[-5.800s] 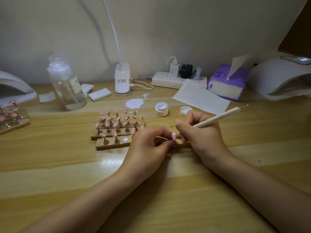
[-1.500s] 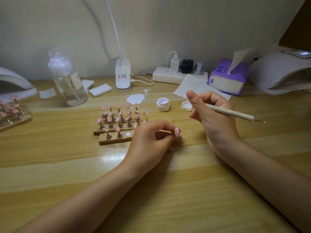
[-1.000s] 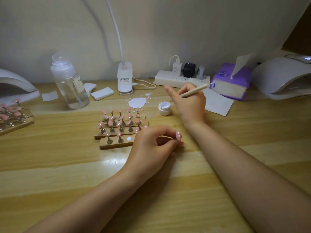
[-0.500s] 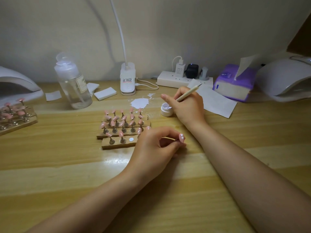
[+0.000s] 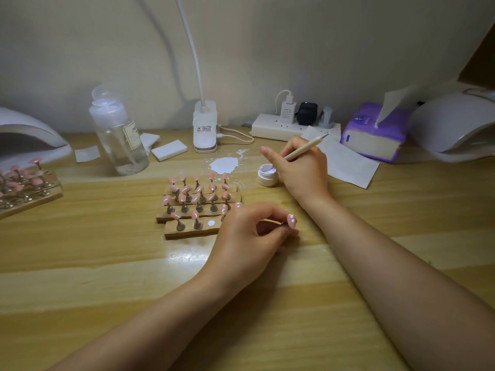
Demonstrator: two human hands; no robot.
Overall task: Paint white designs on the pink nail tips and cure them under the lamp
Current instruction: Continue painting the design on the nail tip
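Observation:
My left hand (image 5: 249, 236) pinches the stem of a pink nail tip (image 5: 292, 221) that bears two white dots, just right of the wooden holder blocks (image 5: 187, 229). Several more pink nail tips (image 5: 199, 192) stand on pegs in those blocks. My right hand (image 5: 301, 170) grips a thin dotting pen (image 5: 304, 148), its lower end down at the small open white gel pot (image 5: 266, 175); the tip itself is hidden by my fingers. A white curing lamp (image 5: 455, 124) stands at the far right, another curing lamp (image 5: 24, 135) at the far left.
A clear bottle (image 5: 119, 140), a desk-lamp base (image 5: 205, 127), a power strip (image 5: 281, 125), a purple tissue pack (image 5: 375, 132) and white paper (image 5: 345, 162) line the back. A white smear (image 5: 223, 165) lies behind the blocks. A second rack of tips (image 5: 25, 187) sits left.
My right hand left the nail tip, swung the pen out to the right, then carried it back and down to the gel pot. My left hand kept holding the dotted tip still.

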